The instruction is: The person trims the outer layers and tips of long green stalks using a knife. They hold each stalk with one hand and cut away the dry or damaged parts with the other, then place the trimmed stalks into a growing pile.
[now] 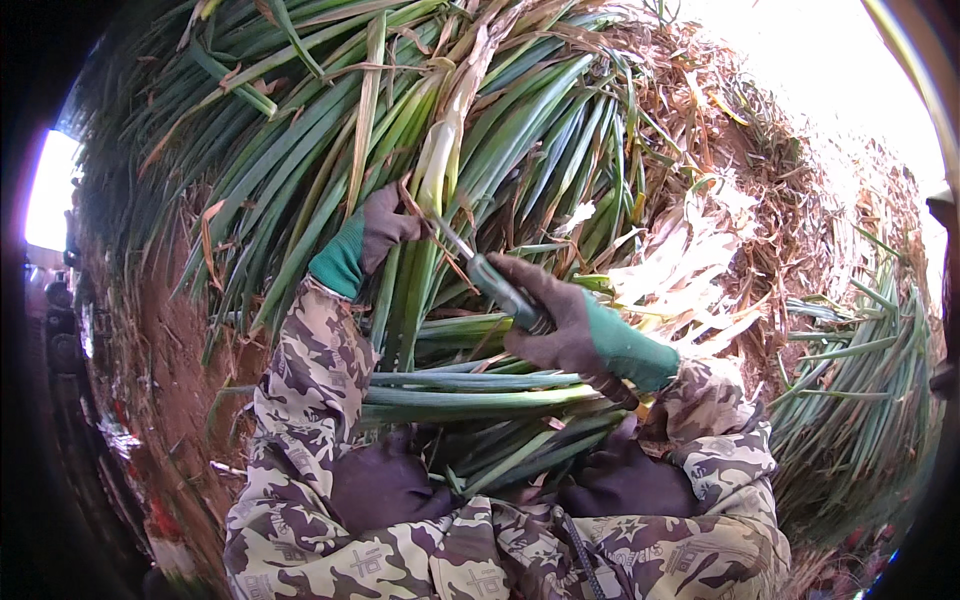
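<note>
My left hand (390,226), in a brown glove with a green cuff, is closed around a thick green onion stalk (441,161) just beside its pale base. Dry brown outer leaf strips hang near the fingers. In my right hand (559,307), gloved the same way, is a small knife with a green handle (499,285). Its narrow blade (453,238) points up and left, close to the stalk's pale end and the left fingers; whether it touches the stalk I cannot tell. More green onion leaves (480,397) lie crosswise below both hands, before my knees.
A large heap of green onions (300,142) spreads ahead and to the left. Pale, dry peeled leaves (697,255) litter the ground on the right. Another pile of green onions (862,382) lies farther right. Bare reddish soil (169,330) shows on the left.
</note>
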Available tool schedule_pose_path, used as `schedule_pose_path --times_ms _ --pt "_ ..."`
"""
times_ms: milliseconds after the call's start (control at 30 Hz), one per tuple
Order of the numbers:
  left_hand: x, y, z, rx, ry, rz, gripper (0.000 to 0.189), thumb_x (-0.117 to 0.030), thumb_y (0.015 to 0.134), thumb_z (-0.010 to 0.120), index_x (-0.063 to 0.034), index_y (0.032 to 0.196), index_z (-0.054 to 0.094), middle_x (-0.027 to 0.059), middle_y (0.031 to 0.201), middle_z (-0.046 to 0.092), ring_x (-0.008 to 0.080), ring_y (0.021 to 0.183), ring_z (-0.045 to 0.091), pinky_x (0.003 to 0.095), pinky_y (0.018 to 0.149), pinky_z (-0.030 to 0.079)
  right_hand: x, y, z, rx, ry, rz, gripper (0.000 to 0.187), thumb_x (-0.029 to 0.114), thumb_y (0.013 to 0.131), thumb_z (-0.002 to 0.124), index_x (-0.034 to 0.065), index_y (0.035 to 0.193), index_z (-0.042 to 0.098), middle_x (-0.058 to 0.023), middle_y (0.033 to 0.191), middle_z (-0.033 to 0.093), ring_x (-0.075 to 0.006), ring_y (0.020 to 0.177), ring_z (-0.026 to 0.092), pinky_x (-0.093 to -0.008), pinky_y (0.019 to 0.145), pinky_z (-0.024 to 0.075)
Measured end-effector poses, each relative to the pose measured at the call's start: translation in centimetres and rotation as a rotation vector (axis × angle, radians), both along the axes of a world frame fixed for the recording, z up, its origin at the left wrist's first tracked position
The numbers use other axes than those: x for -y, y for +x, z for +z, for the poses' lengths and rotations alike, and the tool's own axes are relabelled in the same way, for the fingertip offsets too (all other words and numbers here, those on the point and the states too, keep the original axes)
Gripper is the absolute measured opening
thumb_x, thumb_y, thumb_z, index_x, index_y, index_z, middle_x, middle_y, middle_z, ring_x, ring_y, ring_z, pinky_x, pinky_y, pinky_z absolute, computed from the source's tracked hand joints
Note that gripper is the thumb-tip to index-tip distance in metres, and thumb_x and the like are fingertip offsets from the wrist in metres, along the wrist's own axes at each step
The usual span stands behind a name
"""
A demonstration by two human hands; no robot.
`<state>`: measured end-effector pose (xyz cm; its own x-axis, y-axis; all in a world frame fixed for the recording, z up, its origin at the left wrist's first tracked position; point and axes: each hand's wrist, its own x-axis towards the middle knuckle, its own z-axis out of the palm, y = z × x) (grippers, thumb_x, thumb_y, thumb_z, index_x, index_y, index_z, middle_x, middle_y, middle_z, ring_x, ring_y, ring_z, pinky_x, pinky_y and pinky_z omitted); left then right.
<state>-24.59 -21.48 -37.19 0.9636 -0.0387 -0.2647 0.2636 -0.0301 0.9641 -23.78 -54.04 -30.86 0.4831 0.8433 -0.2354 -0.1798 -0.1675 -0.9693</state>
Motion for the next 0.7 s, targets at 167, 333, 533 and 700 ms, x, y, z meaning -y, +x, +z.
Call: schedule_pose_path --times_ms 167,333,533,700 --pt "1.2 -0.2 0.6 0.000 0.150 0.103 0.053 -0.002 0.077 0.074 -0.0023 0.127 0.058 0.0061 0.105 0.064 0.0189 0.089 0.061 0.0321 0.081 0.053 -0.9 0.7 -0.6 0.025 -0.019 -0.109 0.081 0.003 0.083 0.070 0.0109 0.155 0.035 -0.0021 0.116 0.059 -0.0079 0.094 0.055 -0.0224 0.084 0.0473" --pt "1.4 0.3 -1.3 0.230 1.016 0.252 0.065 -0.025 0.066 0.087 0.0050 0.116 0.058 0.0211 0.099 0.065 0.0302 0.089 0.065 0.0391 0.077 0.054 -1.0 -0.2 -0.4 -0.008 -0.041 -0.081 0.081 0.001 0.081 0.069 0.0143 0.154 0.036 -0.0032 0.111 0.063 -0.0094 0.086 0.058 -0.0240 0.078 0.0495" --pt "1.6 0.1 -1.2 0.186 0.870 0.313 0.059 -0.025 0.066 0.086 0.0054 0.110 0.061 0.0272 0.098 0.067 0.0394 0.092 0.068 0.0439 0.080 0.054 -2.2 2.1 -0.5 0.224 0.090 -0.145 0.079 0.007 0.081 0.071 0.0078 0.152 0.038 -0.0040 0.113 0.058 -0.0106 0.097 0.054 -0.0257 0.086 0.0470" --pt "1.7 0.0 -1.7 0.155 0.838 0.321 0.056 -0.025 0.066 0.082 0.0075 0.108 0.063 0.0283 0.101 0.068 0.0386 0.094 0.069 0.0434 0.082 0.054 -2.6 3.8 -1.0 0.297 0.077 -0.188 0.080 0.008 0.081 0.070 0.0068 0.153 0.035 -0.0070 0.118 0.060 -0.0124 0.102 0.054 -0.0263 0.090 0.0466"
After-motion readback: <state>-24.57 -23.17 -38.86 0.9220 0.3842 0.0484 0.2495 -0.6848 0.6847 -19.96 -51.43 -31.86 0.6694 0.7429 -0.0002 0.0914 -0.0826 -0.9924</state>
